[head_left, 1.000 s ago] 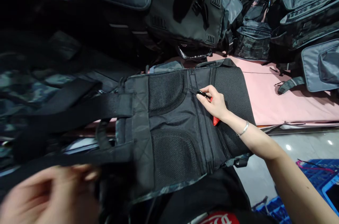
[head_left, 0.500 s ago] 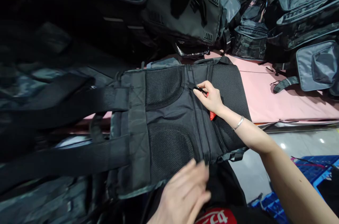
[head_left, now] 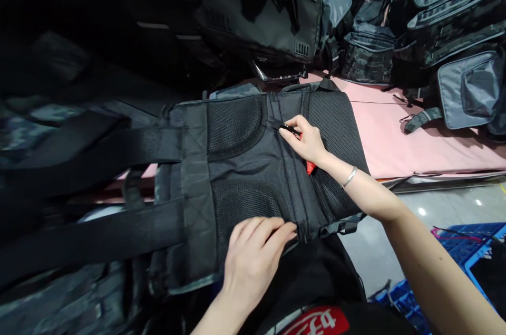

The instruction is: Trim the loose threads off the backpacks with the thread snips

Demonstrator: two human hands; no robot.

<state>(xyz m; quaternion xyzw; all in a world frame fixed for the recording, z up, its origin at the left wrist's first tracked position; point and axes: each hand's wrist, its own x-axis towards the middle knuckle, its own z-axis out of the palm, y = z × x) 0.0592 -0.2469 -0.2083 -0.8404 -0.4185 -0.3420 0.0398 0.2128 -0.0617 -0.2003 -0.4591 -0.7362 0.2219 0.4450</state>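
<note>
A black backpack (head_left: 253, 166) lies on its front with its back panel up, the mesh pads facing me and the shoulder straps stretching to the left. Over the seam between the pads, my right hand (head_left: 306, 140) is closed around thread snips (head_left: 291, 128) with black and red parts. Their thin pointed tip lies close to the fabric by the upper mesh pad. At the near edge of the backpack, my left hand (head_left: 255, 256) rests with bent fingers, thumb and forefinger together at the lower mesh pad. What sits between those fingertips is hidden.
A pink-covered table (head_left: 399, 140) carries the backpack. More dark bags (head_left: 256, 13) are piled behind it, and open grey-lined bags (head_left: 468, 89) stand at the right. Below the table's edge, a blue plastic crate (head_left: 462, 250) stands on the floor at the lower right.
My left hand has come down onto the near edge of the backpack and its fingers have curled. The right hand keeps its hold on the snips at nearly the same spot. The view has shifted slightly.
</note>
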